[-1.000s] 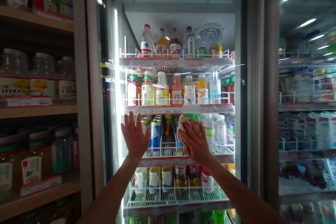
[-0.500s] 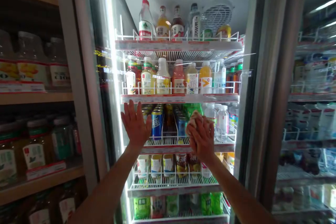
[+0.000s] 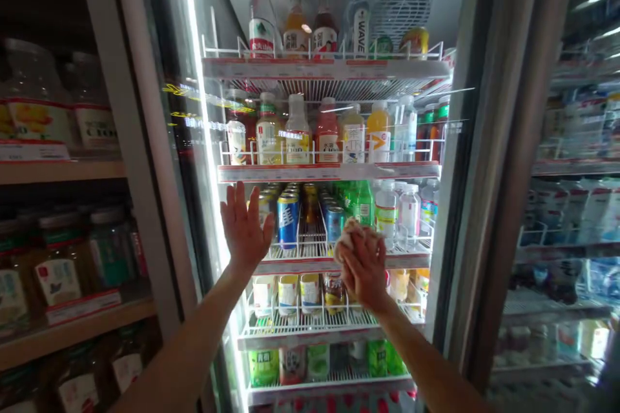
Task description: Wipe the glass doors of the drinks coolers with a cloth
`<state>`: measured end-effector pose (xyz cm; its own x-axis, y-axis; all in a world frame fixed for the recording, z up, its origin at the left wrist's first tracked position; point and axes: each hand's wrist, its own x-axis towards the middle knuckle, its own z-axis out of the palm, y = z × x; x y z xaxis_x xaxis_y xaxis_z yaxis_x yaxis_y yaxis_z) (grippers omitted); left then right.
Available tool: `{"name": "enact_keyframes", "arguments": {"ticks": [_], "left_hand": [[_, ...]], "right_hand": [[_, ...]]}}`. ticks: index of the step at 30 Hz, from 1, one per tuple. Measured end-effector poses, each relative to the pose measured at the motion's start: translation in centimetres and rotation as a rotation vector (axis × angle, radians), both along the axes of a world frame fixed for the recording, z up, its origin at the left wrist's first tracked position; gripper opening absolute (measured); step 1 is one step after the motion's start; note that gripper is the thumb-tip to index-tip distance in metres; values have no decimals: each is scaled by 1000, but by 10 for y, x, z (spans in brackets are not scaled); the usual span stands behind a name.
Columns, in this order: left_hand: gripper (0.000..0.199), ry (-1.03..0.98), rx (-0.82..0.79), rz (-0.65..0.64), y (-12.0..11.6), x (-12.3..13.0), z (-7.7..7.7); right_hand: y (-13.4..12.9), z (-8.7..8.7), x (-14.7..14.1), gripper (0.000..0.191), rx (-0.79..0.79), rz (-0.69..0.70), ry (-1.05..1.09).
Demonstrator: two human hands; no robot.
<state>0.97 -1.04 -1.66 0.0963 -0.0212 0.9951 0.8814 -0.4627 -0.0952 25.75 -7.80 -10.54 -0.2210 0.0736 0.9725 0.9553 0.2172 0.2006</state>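
A glass cooler door stands in front of me, with reflections on its surface. My left hand [image 3: 246,229] lies flat toward the glass with its fingers spread, holding nothing. To its right, my right hand [image 3: 364,264] presses a crumpled light cloth [image 3: 352,235] toward the glass, fingers bent over it. Behind the hands, a blue can [image 3: 287,222] and green bottles [image 3: 361,201] stand on the middle shelf.
White wire racks [image 3: 334,173] hold rows of bottles and cans. Wooden shelves [image 3: 62,171] with jars and bottles are at the left. A metal door frame [image 3: 498,142] runs down the right, with another stocked cooler beyond it.
My right hand and the cloth have moved slightly left and down. My left hand stays nearly in place, still spread. The view has shifted a little.
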Motion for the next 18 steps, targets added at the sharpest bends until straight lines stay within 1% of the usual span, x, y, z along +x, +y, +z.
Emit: {"name": "enact_keyframes", "arguments": {"ticks": [2, 4, 5, 6, 8, 11, 12, 13, 14, 15, 18], "left_hand": [[60, 46, 1, 3, -1, -5, -11], [60, 67, 15, 4, -1, -9, -23], [61, 66, 22, 4, -1, -10, -28], [61, 62, 27, 3, -1, -11, -32], [61, 52, 24, 3, 0, -11, -35], [62, 51, 8, 0, 1, -10, -35], [61, 52, 8, -2, 1, -10, -34], [61, 54, 10, -2, 0, -11, -34], [61, 56, 14, -1, 0, -11, -33], [60, 59, 19, 2, 0, -11, -33], [61, 64, 32, 18, -1, -10, -34]], "right_hand": [[-1, 4, 29, 50, 80, -65, 96], [0, 14, 58, 54, 185, -132, 201], [0, 20, 67, 56, 231, -152, 245], [1, 25, 69, 57, 256, -161, 274], [3, 29, 55, 57, 237, -140, 267], [4, 23, 15, 55, 87, -70, 115], [4, 20, 6, 54, 49, -54, 60], [3, 19, 4, 53, 31, -45, 24], [2, 19, 9, 52, 34, -44, 12], [1, 22, 19, 52, 59, -50, 28], [1, 38, 67, 54, 213, -113, 189]]}}
